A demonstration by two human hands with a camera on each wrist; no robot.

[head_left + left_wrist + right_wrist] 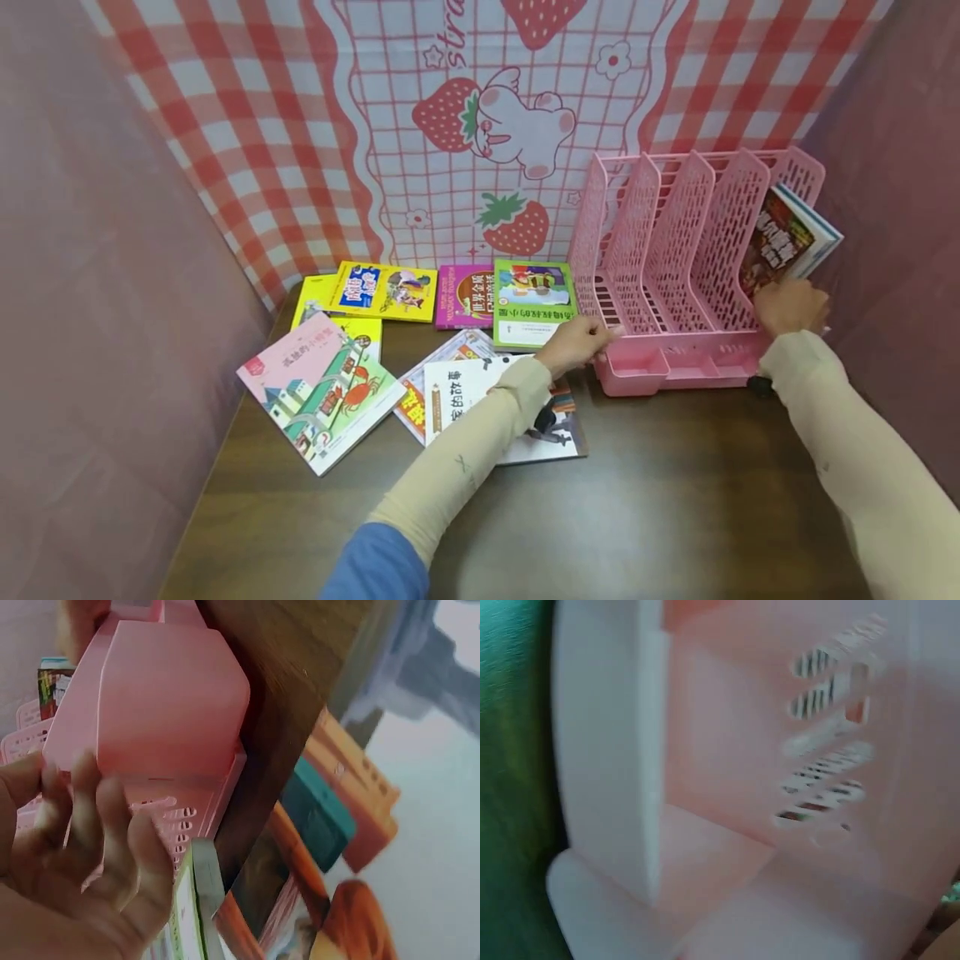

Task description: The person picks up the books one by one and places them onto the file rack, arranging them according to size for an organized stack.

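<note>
Head view: the left hand (572, 343) pinches the pink perforated plastic rack (675, 250) at its front-left corner on the brown wood-grained table (675, 483) — right hand (793, 307), beside the dark-covered paper book (780, 237) in the rightmost slot, grip indeterminable — so level, even handling seems advisable.

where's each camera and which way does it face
Head: on the head, facing forward-down at books and rack; left fingers, right fingers, sleeves visible.
Left wrist: worn there, facing rack's corner; left fingers near, right fingers blurred.
Right wrist: worn there, facing rack closely; no fingers plainly visible.
Head and left wrist share rack, books.
</note>
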